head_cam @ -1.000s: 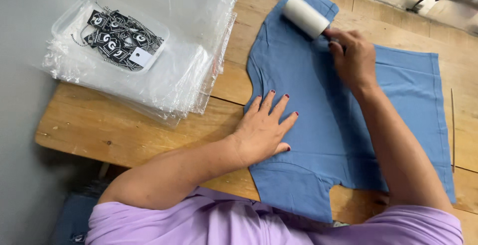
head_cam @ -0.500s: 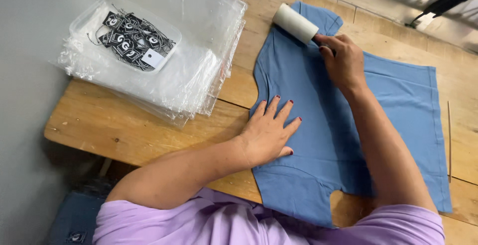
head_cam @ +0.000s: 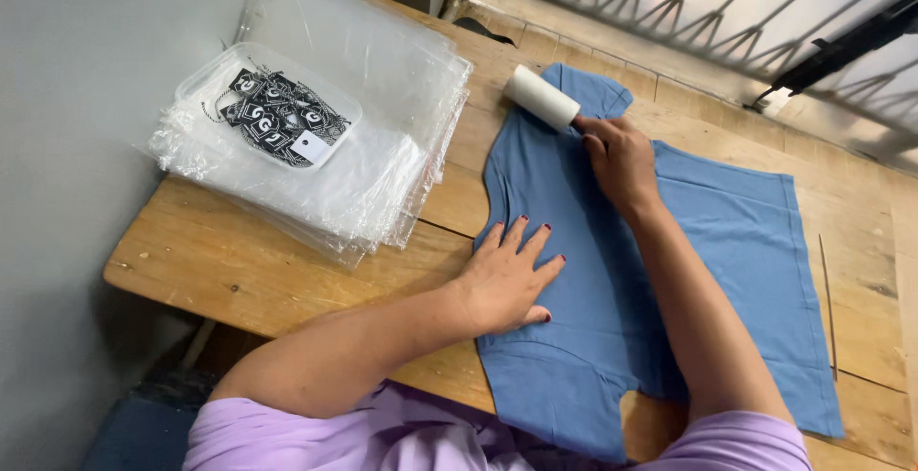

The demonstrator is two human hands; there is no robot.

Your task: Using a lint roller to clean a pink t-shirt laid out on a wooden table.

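Nearest the camera, a lilac sleeve (head_cam: 316,438) leads out to the left hand (head_cam: 512,280), which lies flat with its fingers spread on the near edge of a blue shirt (head_cam: 727,280). The palm sits partly on the wooden table (head_cam: 287,270) and partly on the cloth, pinning it down. The shirt is laid out flat across the table, one short sleeve hanging toward the person, the other pointing away.

Farther out, the right hand (head_cam: 622,160) is curled shut around the handle of a white lint roller (head_cam: 542,98), whose drum rests on the shirt near its far sleeve and collar end.

To the left, well apart from the shirt, stands a stack of clear plastic bags (head_cam: 382,117) with a clear tub of black tags (head_cam: 273,112) on top. A thin stick (head_cam: 828,304) lies on the table just beyond the shirt's right edge. A metal railing (head_cam: 688,2) runs along the far side.

The likely trouble is bunching: the sticky drum may grab the thin cloth and lift or wrinkle it where the flat hand is not holding it. The roller sits close to the shirt's edge, so it could also roll off onto the bare wood and pick up grit.
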